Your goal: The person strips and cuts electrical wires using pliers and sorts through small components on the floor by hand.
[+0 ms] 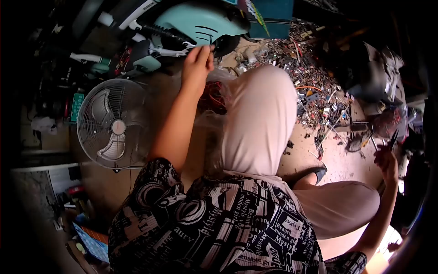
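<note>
My left hand (198,64) reaches up to the wheel area of a mint-green scooter (189,23). Its fingers are closed in a pinch by a silver metal arm (171,52), below the slotted green cover. A small dark piece shows above the fingertips, but what they grip is too small to make out. Far to the right, my right hand (388,165) is closed around a red-handled tool (380,155) with a dark pointed end. Blur and shadow hide whether it is pliers or scissors.
A round metal fan (117,127) stands left of my left arm. Scrap parts and wire bits (319,82) cover the floor ahead. My raised knee (262,114) lies between my hands. Red wires (213,96) sit in a plastic bag beside it. A teal box (272,18) stands at the back.
</note>
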`<control>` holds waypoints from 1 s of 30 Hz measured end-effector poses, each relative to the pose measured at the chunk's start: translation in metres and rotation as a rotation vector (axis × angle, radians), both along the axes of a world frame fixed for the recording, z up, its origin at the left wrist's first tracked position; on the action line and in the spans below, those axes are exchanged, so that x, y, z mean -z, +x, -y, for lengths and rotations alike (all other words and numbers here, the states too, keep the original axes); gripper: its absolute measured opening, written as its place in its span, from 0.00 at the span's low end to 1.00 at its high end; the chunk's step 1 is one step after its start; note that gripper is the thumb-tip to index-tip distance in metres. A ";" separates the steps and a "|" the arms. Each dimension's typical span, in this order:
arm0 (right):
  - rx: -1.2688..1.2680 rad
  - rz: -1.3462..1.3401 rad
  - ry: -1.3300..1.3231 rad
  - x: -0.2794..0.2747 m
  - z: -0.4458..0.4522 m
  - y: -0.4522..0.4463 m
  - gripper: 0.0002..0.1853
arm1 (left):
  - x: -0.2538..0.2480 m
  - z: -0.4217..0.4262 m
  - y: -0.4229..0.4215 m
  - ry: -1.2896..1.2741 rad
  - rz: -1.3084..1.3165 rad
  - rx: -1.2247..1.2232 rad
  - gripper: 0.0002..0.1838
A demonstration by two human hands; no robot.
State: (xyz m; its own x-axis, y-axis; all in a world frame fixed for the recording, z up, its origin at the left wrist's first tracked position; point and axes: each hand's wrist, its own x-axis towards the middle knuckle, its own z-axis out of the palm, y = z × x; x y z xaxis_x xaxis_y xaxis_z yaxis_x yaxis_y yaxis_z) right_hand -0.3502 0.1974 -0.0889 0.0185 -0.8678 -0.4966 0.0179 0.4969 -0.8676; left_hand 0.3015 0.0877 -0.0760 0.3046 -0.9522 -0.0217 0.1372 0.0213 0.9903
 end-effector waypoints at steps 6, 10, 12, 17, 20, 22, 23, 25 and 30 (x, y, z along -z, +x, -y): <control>0.115 -0.041 0.098 0.030 -0.019 0.012 0.20 | 0.055 -0.062 0.061 0.231 0.404 0.130 0.09; -0.028 -0.115 0.041 0.015 -0.022 0.026 0.19 | 0.079 -0.065 0.072 0.305 0.514 0.250 0.08; 0.004 -0.170 0.007 0.010 -0.025 0.027 0.18 | 0.108 -0.063 0.084 0.282 0.709 0.184 0.09; 0.004 -0.275 0.005 -0.017 -0.031 0.050 0.16 | 0.123 -0.052 0.070 0.242 0.467 0.088 0.11; -0.017 -0.286 -0.023 -0.035 -0.033 0.071 0.15 | 0.097 -0.052 0.038 0.324 0.576 0.137 0.13; -0.034 -0.295 -0.026 -0.038 -0.034 0.072 0.14 | 0.106 -0.044 0.032 0.256 0.223 0.184 0.14; -0.043 -0.305 -0.023 -0.044 -0.034 0.075 0.14 | 0.112 -0.040 0.028 0.202 -0.133 0.195 0.16; -0.073 -0.315 -0.026 -0.051 -0.035 0.077 0.12 | 0.126 -0.024 0.021 0.305 -0.142 0.116 0.19; -0.064 -0.315 -0.044 -0.070 -0.041 0.086 0.11 | 0.141 0.003 0.010 0.399 -0.231 0.146 0.18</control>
